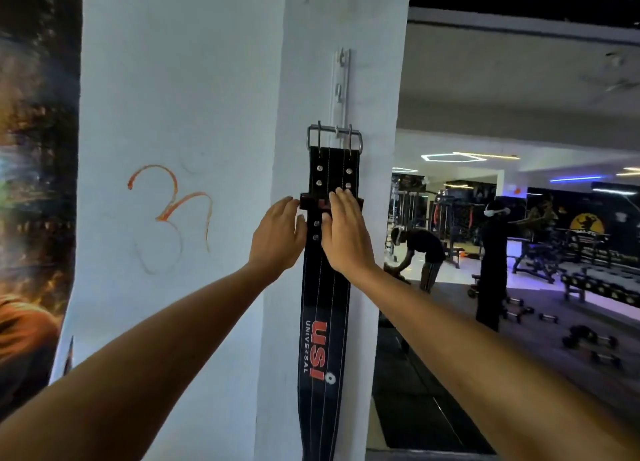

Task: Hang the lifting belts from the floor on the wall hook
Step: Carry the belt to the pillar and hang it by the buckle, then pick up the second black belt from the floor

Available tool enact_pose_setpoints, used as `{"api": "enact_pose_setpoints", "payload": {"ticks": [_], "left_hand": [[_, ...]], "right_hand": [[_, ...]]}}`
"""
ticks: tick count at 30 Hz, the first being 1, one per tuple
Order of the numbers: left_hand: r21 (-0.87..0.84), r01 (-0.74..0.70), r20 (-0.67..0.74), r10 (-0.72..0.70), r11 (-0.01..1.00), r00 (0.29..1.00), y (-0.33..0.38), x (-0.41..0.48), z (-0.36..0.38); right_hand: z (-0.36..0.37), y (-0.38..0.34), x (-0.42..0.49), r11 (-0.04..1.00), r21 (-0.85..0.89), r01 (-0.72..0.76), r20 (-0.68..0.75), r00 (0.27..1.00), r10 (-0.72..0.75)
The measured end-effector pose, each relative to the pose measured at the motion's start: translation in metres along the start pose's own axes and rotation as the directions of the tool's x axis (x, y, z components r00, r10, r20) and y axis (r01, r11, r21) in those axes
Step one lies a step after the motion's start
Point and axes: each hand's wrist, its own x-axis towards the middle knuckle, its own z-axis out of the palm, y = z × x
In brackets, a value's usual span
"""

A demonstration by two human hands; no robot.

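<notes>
A black lifting belt [323,322] with red "USI" lettering hangs down the white pillar, its steel buckle [334,137] caught on a hook of the white wall hook rail [341,83]. My left hand [278,235] rests at the belt's left edge, fingers by the dark red keeper loop [308,201]. My right hand [346,232] lies flat on the belt just below the rivets, fingers spread. Neither hand visibly grips the belt. The belt's lower end runs out of the frame.
The white pillar [173,114] bears an orange scribble [169,204]. A poster [31,183] covers the wall at left. At right, the gym floor holds dumbbells [588,343], racks and two people [491,263].
</notes>
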Motion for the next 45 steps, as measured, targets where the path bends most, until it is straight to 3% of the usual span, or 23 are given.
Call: {"api": "enact_pose_setpoints", "payload": {"ticks": [7, 12, 15, 18, 22, 24, 28, 32, 36, 38, 41, 45], "left_hand": [[0.057, 0.200, 0.179, -0.207, 0.978, 0.962, -0.045, -0.119, 0.026], [0.128, 0.425, 0.293, -0.443, 0.896, 0.847, -0.089, -0.229, 0.049], [0.178, 0.529, 0.357, -0.555, 0.830, 0.751, -0.120, -0.307, 0.066], [0.222, 0.653, 0.424, -0.675, 0.724, 0.604, -0.151, -0.397, 0.082], [0.327, 0.799, 0.476, -0.818, 0.505, 0.322, -0.180, -0.529, 0.105], [0.362, 0.830, 0.493, -0.843, 0.424, 0.215, -0.189, -0.595, 0.115], [0.453, 0.859, 0.485, -0.874, 0.238, -0.014, -0.218, -0.749, 0.130], [0.513, 0.859, 0.403, -0.886, 0.010, -0.230, -0.248, -0.901, 0.135], [0.544, 0.833, 0.402, -0.839, -0.103, -0.367, -0.275, -1.032, 0.147], [0.546, 0.819, 0.397, -0.806, -0.177, -0.439, -0.287, -1.088, 0.149], [0.491, 0.775, 0.315, -0.748, -0.399, -0.584, -0.301, -1.162, 0.152], [0.396, 0.685, 0.236, -0.653, -0.611, -0.719, -0.314, -1.215, 0.162]], "right_hand": [[0.051, -0.010, -0.121, 0.984, 0.121, -0.135, 0.181, 0.977, 0.112], [0.102, -0.007, -0.227, 0.943, 0.142, -0.300, 0.357, 0.904, 0.234], [0.137, -0.004, -0.307, 0.907, 0.116, -0.406, 0.473, 0.825, 0.309], [0.175, -0.007, -0.401, 0.847, 0.064, -0.528, 0.598, 0.700, 0.391], [0.218, -0.018, -0.541, 0.737, -0.002, -0.675, 0.749, 0.487, 0.448], [0.235, -0.025, -0.606, 0.688, -0.051, -0.724, 0.806, 0.377, 0.457], [0.278, -0.039, -0.749, 0.558, -0.196, -0.806, 0.885, 0.100, 0.454], [0.319, -0.053, -0.893, 0.506, -0.358, -0.785, 0.917, -0.194, 0.348], [0.362, -0.072, -1.025, 0.498, -0.457, -0.737, 0.889, -0.377, 0.258], [0.384, -0.091, -1.079, 0.467, -0.507, -0.724, 0.861, -0.449, 0.238], [0.413, -0.117, -1.147, 0.482, -0.556, -0.677, 0.826, -0.514, 0.231], [0.434, -0.130, -1.199, 0.580, -0.541, -0.609, 0.835, -0.469, 0.287]]}}
